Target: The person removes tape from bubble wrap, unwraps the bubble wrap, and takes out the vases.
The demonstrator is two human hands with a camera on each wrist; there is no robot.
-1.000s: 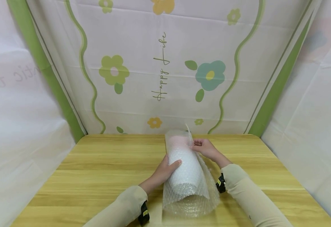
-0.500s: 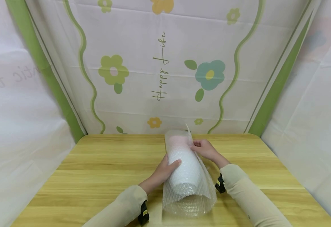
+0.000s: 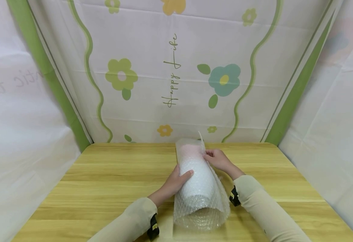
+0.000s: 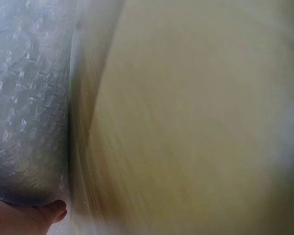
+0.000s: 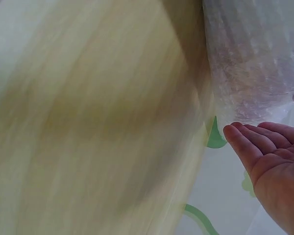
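Note:
A white, bottle-shaped thing [image 3: 198,179] with a pinkish far end lies mid-table, rolled inside clear bubble wrap [image 3: 202,220]. Its kind is blurred by the wrap. My left hand [image 3: 174,183] grips the roll from the left, thumb over the top. At the far right side, my right hand [image 3: 220,160] pinches the wrap's loose edge between thumb and fingers. The near end of the wrap forms an open tube. In the right wrist view the fingers [image 5: 264,147] lie right along the wrap. The left wrist view shows a thumb and the bubbled surface [image 4: 29,98].
The wooden table [image 3: 109,188] spreads out on both sides of the roll. A white cloth with flowers [image 3: 146,111] hangs just behind the far edge, and white panels [image 3: 22,117] stand to the left and right. Each wrist carries a black strapped device [image 3: 153,227].
The right flap of bubble wrap has drawn in leftward, closer round the roll. My right hand has shifted very slightly left; the left hand holds the same place.

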